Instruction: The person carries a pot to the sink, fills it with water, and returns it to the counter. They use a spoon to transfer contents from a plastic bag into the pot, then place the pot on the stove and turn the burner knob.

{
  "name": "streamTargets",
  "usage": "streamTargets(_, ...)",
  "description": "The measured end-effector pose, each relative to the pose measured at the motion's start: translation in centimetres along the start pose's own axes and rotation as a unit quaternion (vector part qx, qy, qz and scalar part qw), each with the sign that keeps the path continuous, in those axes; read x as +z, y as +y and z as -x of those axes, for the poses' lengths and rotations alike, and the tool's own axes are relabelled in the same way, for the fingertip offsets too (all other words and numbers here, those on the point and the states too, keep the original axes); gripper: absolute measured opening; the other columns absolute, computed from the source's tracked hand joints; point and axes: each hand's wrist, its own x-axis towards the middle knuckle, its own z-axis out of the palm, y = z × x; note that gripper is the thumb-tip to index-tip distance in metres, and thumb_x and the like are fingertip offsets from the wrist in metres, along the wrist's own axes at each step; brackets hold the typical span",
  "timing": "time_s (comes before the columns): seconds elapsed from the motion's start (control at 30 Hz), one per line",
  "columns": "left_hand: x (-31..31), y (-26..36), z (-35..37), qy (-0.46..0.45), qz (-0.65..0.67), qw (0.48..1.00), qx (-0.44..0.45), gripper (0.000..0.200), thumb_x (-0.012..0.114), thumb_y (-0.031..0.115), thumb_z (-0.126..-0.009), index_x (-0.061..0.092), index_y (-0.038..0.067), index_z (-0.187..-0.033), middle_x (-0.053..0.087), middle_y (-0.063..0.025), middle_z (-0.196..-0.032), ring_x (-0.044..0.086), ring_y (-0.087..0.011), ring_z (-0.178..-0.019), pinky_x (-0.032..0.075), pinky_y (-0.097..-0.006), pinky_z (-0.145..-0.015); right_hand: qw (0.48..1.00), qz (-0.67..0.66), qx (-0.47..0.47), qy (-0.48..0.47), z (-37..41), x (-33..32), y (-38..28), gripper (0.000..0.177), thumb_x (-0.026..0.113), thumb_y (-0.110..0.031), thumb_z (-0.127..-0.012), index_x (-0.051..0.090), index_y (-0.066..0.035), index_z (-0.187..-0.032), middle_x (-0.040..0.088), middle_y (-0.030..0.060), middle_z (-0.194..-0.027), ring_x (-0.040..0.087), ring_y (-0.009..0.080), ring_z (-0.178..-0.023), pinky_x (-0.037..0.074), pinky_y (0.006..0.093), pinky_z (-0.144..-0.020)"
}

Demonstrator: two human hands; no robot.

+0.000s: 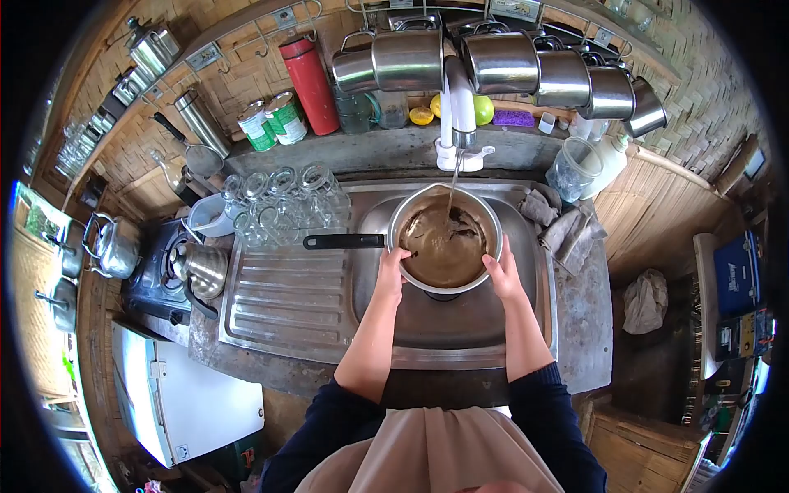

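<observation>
Apron [427, 452] nearest; left hand [393, 269], right hand [503, 276] on saucepan [445, 288] rim inside sink [460, 322].

A single view, worn on the person's head, looks steeply down from close above the sink [485, 322], with the pan [445, 246] mid-frame. It faces the woven back wall [238, 78], which bends across the top. The black rim is probably the wide lens's own edge.
</observation>
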Motion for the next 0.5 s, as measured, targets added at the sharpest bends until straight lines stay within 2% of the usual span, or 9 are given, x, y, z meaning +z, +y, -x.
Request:
streamTargets(0.23,-0.5,-0.5,-0.6,-0.003,-0.012,1.0,-0.004,0.043,0.052,0.023,-0.07,0.042,0.01,-0.11,0.053,-0.0056,-0.097,0.056,-0.0166,-0.084,0.046,-0.0292,-0.067,0.999,-0.038,-0.011,0.009,-0.1,0.1,0.8,0.068,0.055,-0.026,-0.079,0.024,0.01,-0.127,0.054,0.0163,-0.109,0.048,0.0204,-0.103,0.035,0.0296,-0.089)
streamTargets(0.4,-0.3,-0.3,-0.4,-0.007,-0.011,1.0,-0.015,0.043,0.052,0.023,-0.07,0.042,0.01,-0.11,0.053,-0.0062,-0.096,0.056,-0.0169,-0.084,0.046,-0.03,-0.068,0.999,-0.027,0.022,-0.009,0.0,-0.2,0.3,0.069,0.056,-0.027,-0.078,0.024,0.01,-0.127,0.055,0.0152,-0.108,0.049,0.02,-0.101,0.035,0.0298,-0.088)
streamTargets(0.5,0.1,-0.1,-0.1,-0.002,-0.003,1.0,-0.004,0.043,0.053,0.024,-0.07,0.043,0.008,-0.109,0.054,-0.0069,-0.096,0.056,-0.0172,-0.084,0.046,-0.0311,-0.069,1.0,-0.009,-0.01,0.008,-0.2,0.0,0.2,0.067,0.055,-0.027,-0.077,0.026,0.01,-0.126,0.056,0.0157,-0.105,0.051,0.0212,-0.099,0.037,0.0306,-0.086)
